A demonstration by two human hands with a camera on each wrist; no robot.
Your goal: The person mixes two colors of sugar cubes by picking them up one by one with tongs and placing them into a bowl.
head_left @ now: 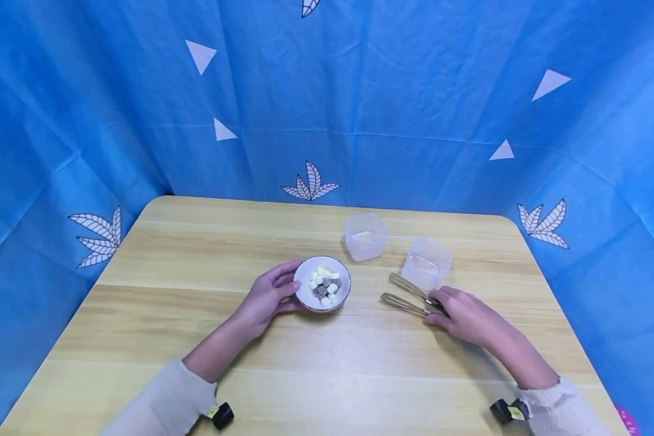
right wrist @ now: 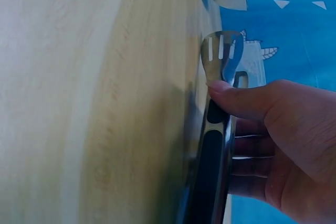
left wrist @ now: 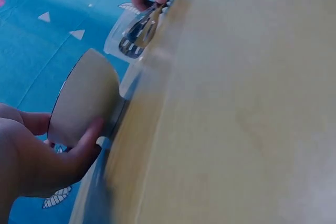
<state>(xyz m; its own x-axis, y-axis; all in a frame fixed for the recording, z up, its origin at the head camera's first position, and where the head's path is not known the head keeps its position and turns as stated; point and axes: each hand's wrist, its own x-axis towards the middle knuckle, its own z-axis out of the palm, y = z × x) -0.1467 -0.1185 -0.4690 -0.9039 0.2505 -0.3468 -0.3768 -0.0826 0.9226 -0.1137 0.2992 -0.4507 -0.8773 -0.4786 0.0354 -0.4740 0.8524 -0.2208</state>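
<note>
My left hand (head_left: 264, 298) holds a small white bowl (head_left: 307, 274) by its left side, thumb at the rim. Small white cubes (head_left: 332, 289) and dark brownish cubes (head_left: 322, 290) lie together inside it. In the left wrist view the bowl (left wrist: 86, 95) shows its outer wall and foot, close to the tabletop. To the right, my right hand (head_left: 463, 313) grips metal tongs (head_left: 406, 304) by their black handles (right wrist: 210, 156). The slotted tips of the tongs are spread apart, pointing left toward the bowl, with nothing between them.
Two translucent plastic containers stand behind the tongs: one container (head_left: 360, 251) farther back, the other container (head_left: 441, 259) just beyond the tong tips. A light wooden table (head_left: 327, 375) carries everything. Blue curtain (head_left: 392, 109) hangs along the back and both sides.
</note>
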